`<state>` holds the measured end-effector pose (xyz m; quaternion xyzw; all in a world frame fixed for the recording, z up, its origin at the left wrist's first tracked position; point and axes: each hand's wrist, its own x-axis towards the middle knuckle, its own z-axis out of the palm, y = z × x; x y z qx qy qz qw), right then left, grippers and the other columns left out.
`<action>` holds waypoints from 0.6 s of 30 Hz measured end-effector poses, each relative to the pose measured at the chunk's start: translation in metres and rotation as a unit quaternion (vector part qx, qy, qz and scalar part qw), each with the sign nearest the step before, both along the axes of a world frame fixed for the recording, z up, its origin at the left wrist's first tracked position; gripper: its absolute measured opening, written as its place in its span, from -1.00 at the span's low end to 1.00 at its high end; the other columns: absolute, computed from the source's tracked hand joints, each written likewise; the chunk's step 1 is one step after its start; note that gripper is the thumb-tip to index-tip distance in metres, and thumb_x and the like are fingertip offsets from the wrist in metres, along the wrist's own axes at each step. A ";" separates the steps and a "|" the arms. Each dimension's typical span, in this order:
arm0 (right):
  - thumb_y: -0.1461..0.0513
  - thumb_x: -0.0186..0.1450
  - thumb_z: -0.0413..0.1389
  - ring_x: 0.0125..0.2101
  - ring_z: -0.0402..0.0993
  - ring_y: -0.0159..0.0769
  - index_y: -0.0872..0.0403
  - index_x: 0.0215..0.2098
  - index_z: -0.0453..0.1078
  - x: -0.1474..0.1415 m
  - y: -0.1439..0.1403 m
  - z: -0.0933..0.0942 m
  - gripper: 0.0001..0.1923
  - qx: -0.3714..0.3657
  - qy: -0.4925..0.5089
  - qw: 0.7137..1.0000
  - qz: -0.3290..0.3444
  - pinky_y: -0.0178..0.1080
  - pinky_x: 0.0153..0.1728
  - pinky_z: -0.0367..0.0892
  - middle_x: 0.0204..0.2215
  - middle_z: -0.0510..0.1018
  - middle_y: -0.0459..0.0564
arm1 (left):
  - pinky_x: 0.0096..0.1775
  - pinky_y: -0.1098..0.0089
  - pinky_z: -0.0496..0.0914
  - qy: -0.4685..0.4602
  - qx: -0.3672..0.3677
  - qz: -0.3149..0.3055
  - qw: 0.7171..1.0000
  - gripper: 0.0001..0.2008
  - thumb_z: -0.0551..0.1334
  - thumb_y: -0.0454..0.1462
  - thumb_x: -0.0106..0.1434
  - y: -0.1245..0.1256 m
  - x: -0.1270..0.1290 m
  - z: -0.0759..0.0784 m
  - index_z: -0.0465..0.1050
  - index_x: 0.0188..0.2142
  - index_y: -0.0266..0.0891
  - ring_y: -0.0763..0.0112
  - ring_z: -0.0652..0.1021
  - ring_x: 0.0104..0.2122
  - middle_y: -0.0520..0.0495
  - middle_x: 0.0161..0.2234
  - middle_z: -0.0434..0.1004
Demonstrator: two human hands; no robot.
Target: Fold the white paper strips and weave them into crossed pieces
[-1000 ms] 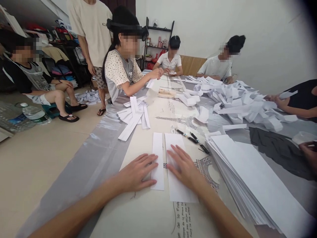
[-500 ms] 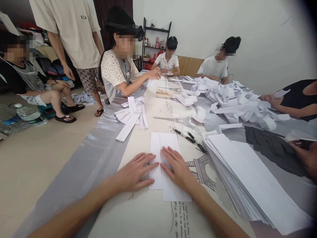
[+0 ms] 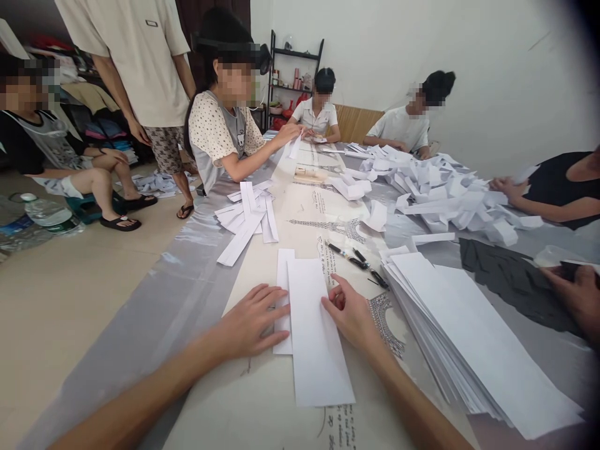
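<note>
Here the person's left hand [image 3: 250,322] lies flat, fingers spread, pressing on the narrower folded paper strip [image 3: 284,294], while the right hand [image 3: 351,315] rests open with its fingertips against the right edge of the wider folded paper sheet [image 3: 316,337], gripping nothing. That wider sheet overlaps the strip's right side, and both lie on the Eiffel Tower print tablecloth [image 3: 300,219]. Just right of the right hand sits a tall stack of white paper sheets [image 3: 469,337]. Beyond the wider sheet, two black pens [image 3: 359,259] lie near the stack's far corner. Further left of the pens is a loose heap of folded strips [image 3: 248,219], and farther behind the stack a big pile of crumpled folded papers [image 3: 445,194]. Other people sit around the table.
</note>
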<state>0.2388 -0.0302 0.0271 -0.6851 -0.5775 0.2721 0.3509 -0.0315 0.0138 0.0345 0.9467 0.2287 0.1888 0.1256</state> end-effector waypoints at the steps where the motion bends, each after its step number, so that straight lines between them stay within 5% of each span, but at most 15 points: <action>1: 0.12 0.28 0.12 -0.42 0.40 -0.23 0.08 0.24 0.30 -0.003 0.000 0.001 -0.42 0.001 0.018 1.000 0.008 -0.12 -0.24 0.38 -0.36 0.51 -0.09 | 0.24 -0.08 0.27 -0.007 0.005 0.008 1.000 -0.66 0.17 -0.09 0.46 0.001 -0.001 0.000 0.50 0.10 -0.17 -0.03 0.45 0.18 -0.27 0.16 0.47; 5: 0.10 0.32 0.12 -0.40 0.41 -0.23 0.06 0.07 0.42 -0.012 -0.003 0.004 -0.61 0.005 0.073 0.996 0.042 -0.14 -0.29 0.37 -0.37 0.51 -0.06 | 0.24 -0.04 0.28 -0.035 0.005 0.030 0.999 -0.74 0.14 -0.16 0.49 0.004 -0.001 -0.001 0.52 0.02 -0.18 0.07 0.49 0.11 -0.22 0.08 0.52; 12: 0.03 0.30 0.18 -0.41 0.40 -0.26 0.06 -0.01 0.45 -0.024 -0.005 0.003 -0.62 0.012 0.161 0.986 0.035 -0.19 -0.39 0.37 -0.32 0.48 -0.02 | 0.27 -0.07 0.30 -0.045 0.012 0.062 0.997 -0.54 0.20 -0.10 0.45 -0.003 0.004 -0.012 0.29 0.26 -0.19 0.00 0.42 0.23 -0.28 0.28 0.36; 18: 0.07 0.31 0.21 -0.23 0.55 -0.19 0.03 -0.01 0.50 -0.026 -0.007 0.011 -0.67 -0.021 0.222 0.970 0.094 -0.13 -0.15 0.47 -0.11 0.61 0.05 | 0.37 -0.11 0.12 -0.033 -0.026 0.053 0.998 -0.43 0.19 -0.12 0.47 -0.004 0.003 -0.017 0.10 0.38 -0.12 0.04 0.31 0.33 -0.25 0.35 0.27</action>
